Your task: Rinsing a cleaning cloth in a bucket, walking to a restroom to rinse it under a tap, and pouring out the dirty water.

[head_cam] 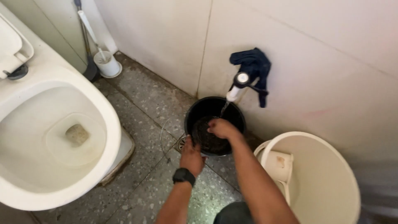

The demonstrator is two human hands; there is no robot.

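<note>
under the wall tap [237, 88] at twelve o'clock the black bucket [199, 108] sat filling, barely wet at the bottom, while the left hand [192, 157] clasped its near rim and the right hand [222, 128] reached inside, its grasp impossible to tell.

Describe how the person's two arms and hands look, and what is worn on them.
Both forearms are bare, with no sleeves in view. The left hand has a black wristband with a dark square face, like a watch, on its wrist. The right hand shows no glove, and no ring or band can be seen.
</note>
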